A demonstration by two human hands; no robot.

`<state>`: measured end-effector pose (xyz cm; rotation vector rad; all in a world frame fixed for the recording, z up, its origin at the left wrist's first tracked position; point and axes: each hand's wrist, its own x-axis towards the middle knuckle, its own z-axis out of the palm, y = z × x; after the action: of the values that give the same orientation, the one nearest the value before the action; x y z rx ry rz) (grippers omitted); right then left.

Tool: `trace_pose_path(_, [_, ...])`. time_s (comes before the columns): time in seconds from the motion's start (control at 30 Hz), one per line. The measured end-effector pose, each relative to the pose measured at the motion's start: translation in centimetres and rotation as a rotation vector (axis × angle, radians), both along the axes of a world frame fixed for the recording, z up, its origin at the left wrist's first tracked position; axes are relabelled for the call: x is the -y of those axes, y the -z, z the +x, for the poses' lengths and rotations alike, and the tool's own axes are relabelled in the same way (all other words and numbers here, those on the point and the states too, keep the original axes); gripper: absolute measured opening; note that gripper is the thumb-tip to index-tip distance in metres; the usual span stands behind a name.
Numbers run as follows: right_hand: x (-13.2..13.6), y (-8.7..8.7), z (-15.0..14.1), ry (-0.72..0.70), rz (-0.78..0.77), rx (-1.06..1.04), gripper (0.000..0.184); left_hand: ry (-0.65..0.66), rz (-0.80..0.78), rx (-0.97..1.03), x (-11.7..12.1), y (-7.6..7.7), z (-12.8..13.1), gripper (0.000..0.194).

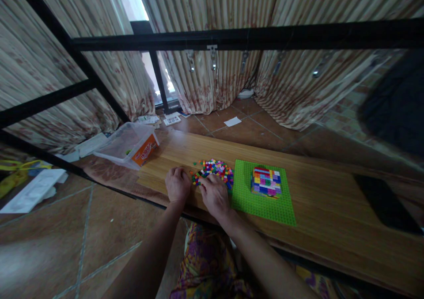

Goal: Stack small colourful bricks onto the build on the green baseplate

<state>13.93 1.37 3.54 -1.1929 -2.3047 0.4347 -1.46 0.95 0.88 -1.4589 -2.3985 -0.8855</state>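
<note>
A pile of small coloured bricks [217,168] lies on the wooden table [331,202]. My left hand [178,184] rests with curled fingers at the pile's left edge. My right hand [215,195] lies on the pile's near side, fingers bent down onto the bricks; what it grips is hidden. To the right sits a green baseplate [261,202] carrying a multicoloured brick block [266,181].
A clear plastic box [127,145] with an orange label stands at the table's left end. A dark phone [384,204] lies at the right. A black metal frame [232,37] crosses overhead. Curtains hang behind, and papers lie on the tiled floor.
</note>
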Motion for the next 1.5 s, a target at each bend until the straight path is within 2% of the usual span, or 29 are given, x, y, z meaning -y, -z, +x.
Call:
trace_pose_path(0.23, [-0.7,1.3,1.2,0.025,0.027,0.018,0.013,0.002,0.024,0.011,0.0,0.1,0.0,0.022])
trace_pose_path(0.37, [-1.5,0.9,1.9,0.089,0.024,0.033,0.018,0.0,0.034,0.021,0.0,0.1,0.1,0.022])
trace_pose_path(0.63, [-3.6,-1.6,-1.8,0.13,-0.009,0.177,0.023,0.02,0.044,0.04,0.1,0.0,0.1,0.02])
trace_pose_path(0.77, [-4.2,-1.6,-3.1,0.164,-0.067,0.278,0.026,0.017,0.038,0.045,0.1,-0.2,0.2,0.021])
trace_pose_path(0.9, [-4.8,-1.3,-3.6,0.213,-0.118,0.269,0.026,0.017,0.04,0.051,0.1,-0.2,0.2,0.021])
trace_pose_path(1.3, [-4.5,-0.3,-2.8,0.11,-0.066,0.159,0.015,0.022,0.017,0.041,0.1,-0.1,0.1,0.022])
trace_pose_path(1.5, [-3.6,-0.3,-1.8,0.069,-0.029,0.146,0.018,0.064,-0.017,0.04,0.2,-0.4,0.2,0.022])
